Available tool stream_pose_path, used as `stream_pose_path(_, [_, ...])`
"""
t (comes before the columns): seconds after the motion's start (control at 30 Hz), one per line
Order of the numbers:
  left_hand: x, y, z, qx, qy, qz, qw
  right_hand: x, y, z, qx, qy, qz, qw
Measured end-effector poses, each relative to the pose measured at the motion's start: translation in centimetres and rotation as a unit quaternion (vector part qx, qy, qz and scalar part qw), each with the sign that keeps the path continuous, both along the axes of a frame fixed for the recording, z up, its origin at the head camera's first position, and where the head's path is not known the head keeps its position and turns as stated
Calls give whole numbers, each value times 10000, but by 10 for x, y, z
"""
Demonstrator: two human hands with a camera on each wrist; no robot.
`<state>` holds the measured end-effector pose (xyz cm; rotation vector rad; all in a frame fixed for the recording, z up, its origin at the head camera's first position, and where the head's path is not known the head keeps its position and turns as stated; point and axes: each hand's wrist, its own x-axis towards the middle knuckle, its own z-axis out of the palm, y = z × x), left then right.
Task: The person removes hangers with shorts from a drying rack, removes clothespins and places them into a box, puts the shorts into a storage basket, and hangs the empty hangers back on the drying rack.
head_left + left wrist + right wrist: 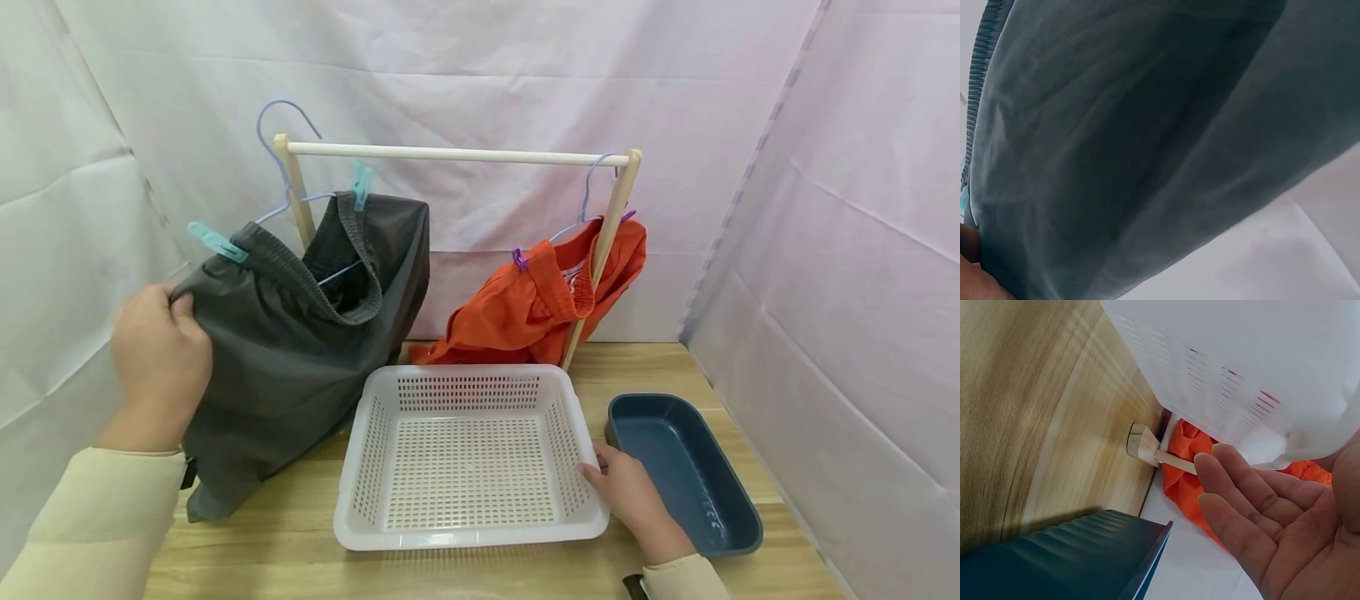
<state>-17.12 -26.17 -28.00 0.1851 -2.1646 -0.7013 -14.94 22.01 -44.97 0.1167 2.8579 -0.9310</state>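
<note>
Dark grey pants point(262, 350) with an elastic waistband hang from a blue wire hanger point(283, 167), fastened by two light-blue clothespins point(217, 242). The hanger's hook rises above the rail's left end; whether it touches the rail I cannot tell. My left hand point(161, 358) grips the pants at their upper left side, with fingertips hidden behind the cloth. Grey fabric point(1116, 137) fills most of the left wrist view. My right hand point(626, 492) holds the right rim of a white perforated basket point(468, 540), thumb over the edge and fingers point(1241, 537) outside, loosely extended.
Behind the basket stands a small wooden rack with a white rail point(450, 153). Orange pants point(517, 300) hang at its right end on another hanger, with purple clips point(519, 259). A dark blue tray point(738, 492) lies right of the basket. White cloth walls surround the wooden table point(255, 558).
</note>
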Motion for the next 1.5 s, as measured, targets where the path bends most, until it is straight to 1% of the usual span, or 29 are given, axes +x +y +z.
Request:
stream_pose_path(0.27, [15, -5, -6, 11, 419, 124, 9990, 1, 0, -4, -70, 65, -1, 10000])
stream_pose_path(0.43, [21, -11, -10, 4, 632, 196, 9978, 1, 0, -1, -84, 101, 13, 9999])
stream_pose_path(0.7, [27, -20, -17, 106, 756, 315, 9966, -1, 1, 0, -126, 128, 64, 9998])
stream_pose_path(0.83, [31, -24, -20, 33, 846, 398, 9956, 0, 1, 0, -187, 76, 40, 9998])
stream_pose_path(1.07, [38, -32, -24, -84, 878, 491, 9949, 1, 0, 2, -210, 14, -10, 9998])
stream_pose_path(1.23, [40, -40, -29, -156, 1084, 548, 9925, 1, 0, 2, -192, 5, -4, 9998])
stream_pose_path(1.43, [45, -47, -30, -296, 1300, 486, 9899, 1, 0, 3, -187, 9, -22, 9998])
stream_pose_path(1.5, [48, -49, -29, -327, 1292, 471, 9900, 1, 0, 3, -188, 1, -14, 9998])
